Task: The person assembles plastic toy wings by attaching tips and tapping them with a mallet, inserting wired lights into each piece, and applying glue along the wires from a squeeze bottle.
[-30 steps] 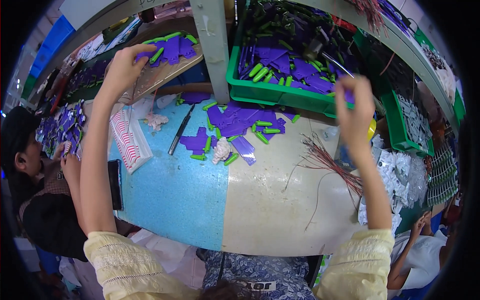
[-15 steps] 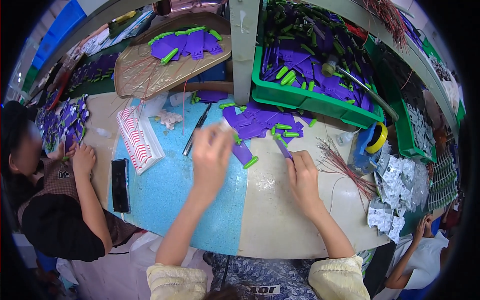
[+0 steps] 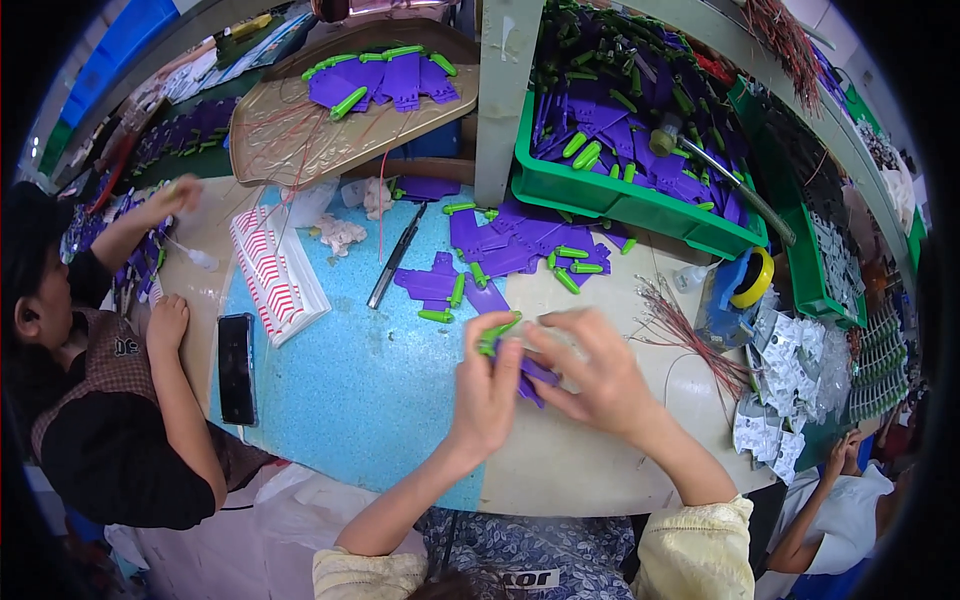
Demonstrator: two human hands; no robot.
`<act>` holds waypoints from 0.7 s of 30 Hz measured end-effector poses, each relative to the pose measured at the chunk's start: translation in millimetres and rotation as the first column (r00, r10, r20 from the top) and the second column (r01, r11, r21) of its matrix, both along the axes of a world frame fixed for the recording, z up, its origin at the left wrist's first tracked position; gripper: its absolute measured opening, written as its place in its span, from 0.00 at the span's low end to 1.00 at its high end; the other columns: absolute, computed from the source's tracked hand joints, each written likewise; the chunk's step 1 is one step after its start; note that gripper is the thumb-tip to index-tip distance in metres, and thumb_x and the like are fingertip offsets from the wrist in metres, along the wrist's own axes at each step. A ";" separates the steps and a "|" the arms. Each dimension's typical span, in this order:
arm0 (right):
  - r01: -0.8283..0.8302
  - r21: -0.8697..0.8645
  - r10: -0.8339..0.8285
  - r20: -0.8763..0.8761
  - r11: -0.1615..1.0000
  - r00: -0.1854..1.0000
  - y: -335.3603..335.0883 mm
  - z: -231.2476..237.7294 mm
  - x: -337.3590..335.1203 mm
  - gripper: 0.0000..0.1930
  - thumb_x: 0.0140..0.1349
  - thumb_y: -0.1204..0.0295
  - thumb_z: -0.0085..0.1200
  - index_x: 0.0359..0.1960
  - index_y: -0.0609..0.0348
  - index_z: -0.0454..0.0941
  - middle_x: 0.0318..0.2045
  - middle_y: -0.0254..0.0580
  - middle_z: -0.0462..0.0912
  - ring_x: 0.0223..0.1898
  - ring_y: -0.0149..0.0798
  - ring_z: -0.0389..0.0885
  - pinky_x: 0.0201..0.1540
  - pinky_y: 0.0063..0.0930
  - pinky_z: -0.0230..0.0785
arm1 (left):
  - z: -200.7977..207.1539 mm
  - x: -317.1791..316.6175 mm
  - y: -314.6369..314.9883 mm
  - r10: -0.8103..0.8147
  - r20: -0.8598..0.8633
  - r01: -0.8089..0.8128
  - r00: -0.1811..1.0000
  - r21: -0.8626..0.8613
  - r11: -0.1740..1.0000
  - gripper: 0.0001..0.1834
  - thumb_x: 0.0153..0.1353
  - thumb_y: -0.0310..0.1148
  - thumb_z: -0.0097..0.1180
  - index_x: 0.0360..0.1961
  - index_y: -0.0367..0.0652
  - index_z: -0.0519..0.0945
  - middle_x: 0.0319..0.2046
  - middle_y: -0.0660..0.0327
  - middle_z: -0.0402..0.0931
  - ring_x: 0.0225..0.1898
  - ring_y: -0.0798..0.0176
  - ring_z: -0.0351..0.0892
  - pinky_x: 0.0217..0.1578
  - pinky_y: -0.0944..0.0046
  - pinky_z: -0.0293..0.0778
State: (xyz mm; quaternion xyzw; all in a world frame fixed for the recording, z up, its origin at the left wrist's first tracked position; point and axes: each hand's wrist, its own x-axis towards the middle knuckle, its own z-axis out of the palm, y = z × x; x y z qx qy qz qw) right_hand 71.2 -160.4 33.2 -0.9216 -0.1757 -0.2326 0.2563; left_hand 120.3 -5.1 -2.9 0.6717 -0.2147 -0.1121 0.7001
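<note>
My left hand [image 3: 487, 385] and my right hand [image 3: 592, 372] meet over the middle of the table, both gripping one purple plastic part [image 3: 535, 372] with a green cylindrical piece [image 3: 497, 331] at its top. Just beyond my hands lies a loose pile of purple parts with green pieces [image 3: 505, 255] on the table. A green crate [image 3: 620, 205] heaped with the same parts stands behind that pile.
A brown tray [image 3: 300, 140] with purple parts sits at the back left. Black tweezers [image 3: 395, 258], a red-striped white packet [image 3: 278, 272] and a black phone [image 3: 236, 368] lie left. Red wires [image 3: 690, 335], a tape dispenser [image 3: 735, 290] and small white bags [image 3: 785, 375] lie right. A person [image 3: 90, 330] works at the left edge.
My hands came down from the tray and crate at the back, drew toward me and closed together on a purple part with a green piece.
</note>
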 end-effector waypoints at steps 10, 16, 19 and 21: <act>0.647 -0.150 -0.664 -0.135 0.748 0.736 5.6 -70.7 144.5 0.26 0.57 0.49 0.61 0.40 0.64 0.77 0.30 0.55 0.81 0.30 0.52 0.84 0.29 0.46 0.76 | -36.3 109.3 35.3 -0.258 0.626 -0.246 0.736 0.603 0.759 0.21 0.46 0.14 0.57 0.44 0.37 0.78 0.46 0.47 0.74 0.51 0.42 0.70 0.52 0.50 0.70; 0.528 -0.111 -0.539 -0.201 0.842 0.818 2.3 -109.6 119.1 0.29 0.52 0.49 0.62 0.40 0.68 0.79 0.28 0.55 0.81 0.30 0.53 0.83 0.29 0.45 0.74 | -23.8 82.4 41.9 -0.372 0.354 0.053 0.858 0.660 0.749 0.18 0.42 0.18 0.67 0.35 0.35 0.74 0.34 0.49 0.71 0.38 0.46 0.73 0.42 0.54 0.70; 0.498 0.044 -0.469 -0.269 0.866 0.841 -15.5 -107.9 57.2 0.27 0.52 0.52 0.66 0.43 0.65 0.79 0.29 0.56 0.80 0.31 0.57 0.82 0.33 0.48 0.73 | -30.1 59.6 36.9 -0.420 0.250 0.200 0.872 0.601 0.773 0.14 0.56 0.26 0.65 0.39 0.36 0.73 0.34 0.52 0.73 0.38 0.53 0.77 0.43 0.56 0.73; 0.528 0.102 -0.482 -0.294 0.843 0.825 -23.1 -102.7 21.8 0.28 0.50 0.52 0.67 0.43 0.64 0.79 0.30 0.55 0.80 0.32 0.58 0.82 0.35 0.49 0.72 | -54.5 60.2 37.2 -0.356 0.152 0.239 0.922 0.500 0.832 0.16 0.49 0.18 0.66 0.38 0.36 0.74 0.32 0.63 0.70 0.33 0.65 0.69 0.38 0.66 0.69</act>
